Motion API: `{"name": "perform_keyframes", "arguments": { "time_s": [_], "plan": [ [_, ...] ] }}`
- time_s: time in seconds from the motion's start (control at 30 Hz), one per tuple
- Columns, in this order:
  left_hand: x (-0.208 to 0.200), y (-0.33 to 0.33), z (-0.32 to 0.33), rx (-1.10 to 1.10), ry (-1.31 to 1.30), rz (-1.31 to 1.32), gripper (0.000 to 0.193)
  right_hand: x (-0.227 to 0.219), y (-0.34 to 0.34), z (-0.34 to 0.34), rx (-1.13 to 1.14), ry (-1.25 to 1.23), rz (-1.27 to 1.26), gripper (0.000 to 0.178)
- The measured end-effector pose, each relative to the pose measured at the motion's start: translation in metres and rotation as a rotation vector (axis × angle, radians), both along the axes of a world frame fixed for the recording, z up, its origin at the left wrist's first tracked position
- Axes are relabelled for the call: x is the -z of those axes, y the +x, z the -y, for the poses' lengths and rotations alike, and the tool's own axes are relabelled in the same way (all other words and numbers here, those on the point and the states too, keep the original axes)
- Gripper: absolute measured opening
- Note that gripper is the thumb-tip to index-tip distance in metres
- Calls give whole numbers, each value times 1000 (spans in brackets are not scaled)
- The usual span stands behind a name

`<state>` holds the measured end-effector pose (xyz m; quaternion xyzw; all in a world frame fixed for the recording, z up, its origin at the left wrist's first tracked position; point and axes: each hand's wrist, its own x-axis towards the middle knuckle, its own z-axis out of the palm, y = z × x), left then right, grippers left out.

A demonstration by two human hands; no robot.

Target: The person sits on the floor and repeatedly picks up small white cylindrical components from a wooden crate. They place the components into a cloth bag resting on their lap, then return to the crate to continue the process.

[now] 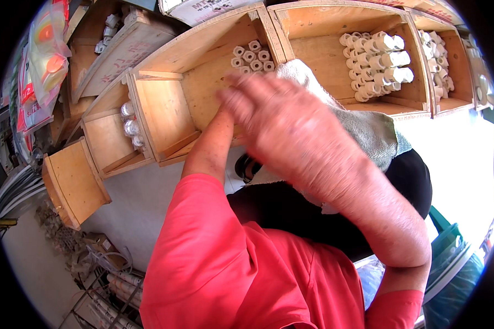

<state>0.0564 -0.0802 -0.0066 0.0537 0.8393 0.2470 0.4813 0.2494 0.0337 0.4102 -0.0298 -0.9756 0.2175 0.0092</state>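
My right hand (296, 129) is raised close to the camera, reaching left across the view. Its fingers are smeared by motion, so whether anything is in them does not show. Behind it, my left forearm (209, 145) reaches toward a wooden box (167, 109); the left hand is mostly hidden, its fingers not readable. Just beyond both hands, several white plastic pipe fittings (251, 56) with round holes stand grouped in that box. A grey cloth (362, 129) lies over my lap below the right hand.
To the right, a second wooden box (313, 52) holds stacked white fittings (376, 63). Another box (455, 71) beyond it has loose white pieces. At left, a smaller box (110, 137) contains shiny wrapped items (130, 123). Plastic bags (46, 60) hang at the far left.
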Motion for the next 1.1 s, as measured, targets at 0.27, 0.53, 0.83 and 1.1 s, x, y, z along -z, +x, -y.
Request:
{"name": "perform_keyframes", "arguments": {
  "time_s": [0.27, 0.53, 0.83, 1.1],
  "plan": [
    [-15, -2, 9, -199, 46, 225, 33, 18, 20, 50, -340, -108, -113, 39],
    [-23, -3, 12, -254, 62, 268, 29, 23, 28, 45, -365, 44, 174, 11],
    [-14, -3, 12, -193, 23, 307, 29, 22, 30, 42, -319, 201, 424, 11],
    [-19, 0, 13, -83, -95, 491, 25, 27, 32, 47, -324, 203, 497, 18]
  ]
}}
